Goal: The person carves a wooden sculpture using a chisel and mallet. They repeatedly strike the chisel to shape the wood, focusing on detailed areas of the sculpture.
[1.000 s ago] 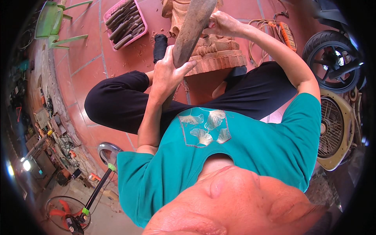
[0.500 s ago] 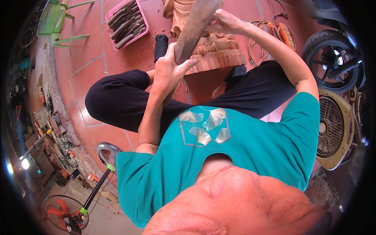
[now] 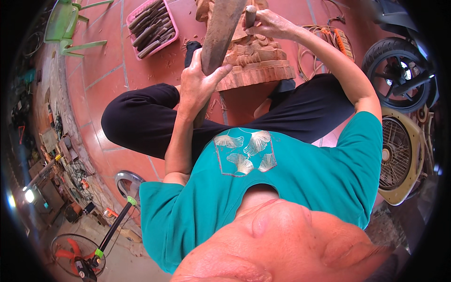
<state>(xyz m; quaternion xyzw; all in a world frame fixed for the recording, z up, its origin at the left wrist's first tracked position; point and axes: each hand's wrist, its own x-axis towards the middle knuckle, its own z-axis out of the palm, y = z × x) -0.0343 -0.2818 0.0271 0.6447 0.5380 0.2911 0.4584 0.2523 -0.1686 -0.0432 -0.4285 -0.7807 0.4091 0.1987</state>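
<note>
A carved wooden figure (image 3: 256, 66) with a layered, rough-cut base stands on the floor between my bent legs. My left hand (image 3: 196, 84) is closed around a long, dark wooden mallet (image 3: 221, 40), thumb pointing right. The mallet rises at a slant in front of the carving and hides part of it. At the carving's upper right, my right hand (image 3: 275, 24) grips a chisel, whose round handle end (image 3: 250, 18) shows above the fingers. The chisel's blade is hidden, so I cannot tell where it touches the wood.
A pink basket (image 3: 172, 41) of several carving tools sits at the far left, near a green chair (image 3: 66, 23). Wood shavings lie on the tiles. Rightward are an orange power strip (image 3: 344, 43), cords, a motorbike wheel (image 3: 397, 70) and a box fan (image 3: 395, 155).
The mallet and my left hand have shifted slightly left, away from the chisel. The chisel's handle end, covered before, now shows. My right hand has stayed nearly in place.
</note>
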